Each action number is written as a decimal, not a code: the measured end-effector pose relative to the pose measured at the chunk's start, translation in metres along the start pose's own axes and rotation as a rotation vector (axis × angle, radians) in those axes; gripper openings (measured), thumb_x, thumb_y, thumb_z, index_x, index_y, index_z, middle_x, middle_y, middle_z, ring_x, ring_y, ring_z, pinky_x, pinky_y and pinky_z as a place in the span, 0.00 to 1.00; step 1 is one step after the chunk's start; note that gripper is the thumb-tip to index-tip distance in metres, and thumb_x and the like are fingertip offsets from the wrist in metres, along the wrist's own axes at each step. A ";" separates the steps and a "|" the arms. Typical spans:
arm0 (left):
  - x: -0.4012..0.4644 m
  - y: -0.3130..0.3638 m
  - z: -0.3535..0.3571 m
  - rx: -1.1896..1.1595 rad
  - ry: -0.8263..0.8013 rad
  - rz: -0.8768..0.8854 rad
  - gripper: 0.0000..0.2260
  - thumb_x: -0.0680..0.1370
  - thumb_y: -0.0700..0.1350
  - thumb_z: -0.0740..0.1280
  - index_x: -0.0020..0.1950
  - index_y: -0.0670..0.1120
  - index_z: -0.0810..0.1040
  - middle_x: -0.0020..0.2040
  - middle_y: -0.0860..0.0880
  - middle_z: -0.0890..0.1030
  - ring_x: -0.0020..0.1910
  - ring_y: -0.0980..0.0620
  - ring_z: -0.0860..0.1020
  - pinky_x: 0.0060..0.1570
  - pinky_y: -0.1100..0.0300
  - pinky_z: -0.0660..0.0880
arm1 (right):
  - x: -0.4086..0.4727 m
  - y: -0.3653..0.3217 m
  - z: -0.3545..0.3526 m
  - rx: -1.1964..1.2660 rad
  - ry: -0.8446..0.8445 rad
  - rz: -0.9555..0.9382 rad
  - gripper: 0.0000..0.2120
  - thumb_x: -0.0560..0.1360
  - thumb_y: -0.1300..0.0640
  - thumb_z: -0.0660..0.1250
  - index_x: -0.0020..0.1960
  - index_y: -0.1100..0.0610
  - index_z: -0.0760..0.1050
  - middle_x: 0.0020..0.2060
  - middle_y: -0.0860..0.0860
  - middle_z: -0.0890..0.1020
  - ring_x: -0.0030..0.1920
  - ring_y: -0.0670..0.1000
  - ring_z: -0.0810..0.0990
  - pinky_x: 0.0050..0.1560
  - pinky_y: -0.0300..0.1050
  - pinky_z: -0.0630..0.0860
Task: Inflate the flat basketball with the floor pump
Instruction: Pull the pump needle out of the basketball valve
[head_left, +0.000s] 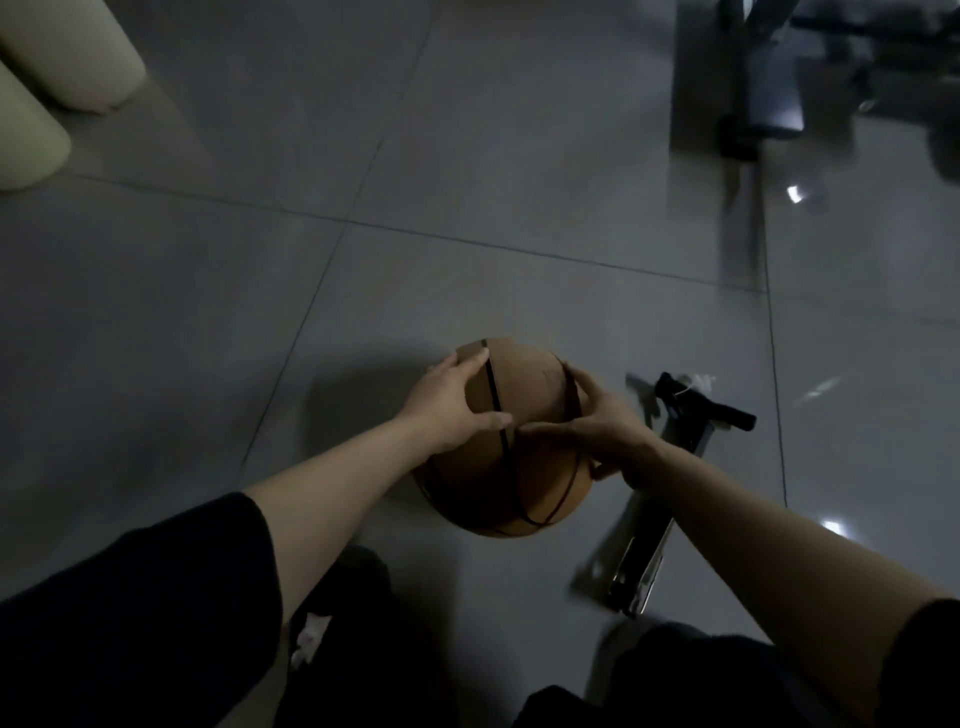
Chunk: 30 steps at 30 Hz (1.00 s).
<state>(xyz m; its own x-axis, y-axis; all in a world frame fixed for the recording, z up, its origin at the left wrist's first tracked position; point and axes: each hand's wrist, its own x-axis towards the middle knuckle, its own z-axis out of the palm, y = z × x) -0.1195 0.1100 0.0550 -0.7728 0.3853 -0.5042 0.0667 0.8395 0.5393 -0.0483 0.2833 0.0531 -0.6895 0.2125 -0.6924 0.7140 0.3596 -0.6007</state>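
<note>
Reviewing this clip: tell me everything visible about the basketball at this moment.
The basketball is tan-brown with black seam lines and a faint printed mark near its top. It looks soft and misshapen, not fully round, so underinflated. It sits low over the grey tiled floor, just left of the floor pump lying there. The left hand and right hand grip its upper part from either side, thumbs pressed on top. No hose is seen attached.
</note>
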 end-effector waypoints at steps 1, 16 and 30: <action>0.005 0.001 -0.003 0.011 -0.020 0.005 0.38 0.71 0.55 0.71 0.75 0.56 0.54 0.77 0.47 0.51 0.75 0.45 0.51 0.71 0.52 0.54 | 0.002 0.000 0.000 0.004 0.006 0.001 0.48 0.63 0.45 0.78 0.75 0.40 0.53 0.69 0.53 0.67 0.52 0.54 0.73 0.36 0.50 0.81; -0.010 0.008 -0.024 -0.090 -0.051 -0.237 0.33 0.77 0.48 0.66 0.76 0.56 0.50 0.77 0.45 0.44 0.75 0.43 0.48 0.73 0.49 0.52 | -0.008 -0.038 0.041 -0.023 0.129 0.177 0.52 0.63 0.37 0.75 0.77 0.41 0.47 0.72 0.61 0.59 0.68 0.64 0.67 0.65 0.58 0.71; -0.014 0.002 -0.042 -0.175 -0.113 -0.371 0.30 0.79 0.47 0.63 0.76 0.55 0.50 0.77 0.45 0.48 0.75 0.42 0.52 0.71 0.50 0.54 | -0.009 -0.065 0.046 -0.231 0.083 0.231 0.50 0.67 0.37 0.73 0.77 0.41 0.45 0.71 0.62 0.60 0.69 0.66 0.64 0.66 0.59 0.68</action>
<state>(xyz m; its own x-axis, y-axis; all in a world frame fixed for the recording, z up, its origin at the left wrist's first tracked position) -0.1355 0.0906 0.0915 -0.6492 0.1169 -0.7516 -0.3190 0.8552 0.4085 -0.0829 0.2158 0.0799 -0.5273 0.3818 -0.7590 0.8125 0.4878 -0.3191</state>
